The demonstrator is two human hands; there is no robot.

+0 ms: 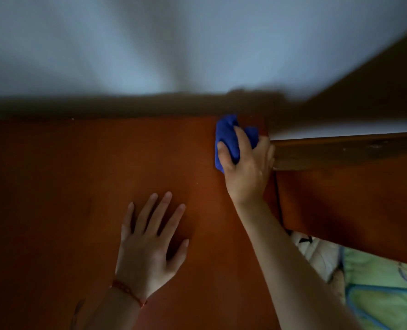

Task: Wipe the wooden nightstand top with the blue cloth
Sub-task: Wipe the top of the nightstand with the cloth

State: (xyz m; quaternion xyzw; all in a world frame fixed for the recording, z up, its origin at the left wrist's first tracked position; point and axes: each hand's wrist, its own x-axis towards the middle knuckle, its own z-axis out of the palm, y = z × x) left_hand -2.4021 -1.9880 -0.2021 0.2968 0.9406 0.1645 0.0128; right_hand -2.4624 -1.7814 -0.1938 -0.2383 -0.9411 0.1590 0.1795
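Nightstand top [78,198]: reddish-brown wood, broad flat surface filling the lower frame; its far edge meets the wall in shadow.
Blue cloth [228,136]: bunched, lying on the far right corner of the top, just beside the bed frame.
Right hand [247,167]: palm down on the cloth, thumb and forefinger curled round the bunch, grasping it — the other fingers are hidden behind the hand.
Left hand [150,244]: flat on the wood near the front, fingers straight and spread, holding nothing.
Bracelet [128,291]: thin orange cord on the left wrist.
Bed frame [340,151]: dark wooden rail and panel — touching the nightstand's right side.
Bedding [383,294]: green patterned fabric, lower right corner.
Wall [150,44]: pale, blurred, dimly lit.
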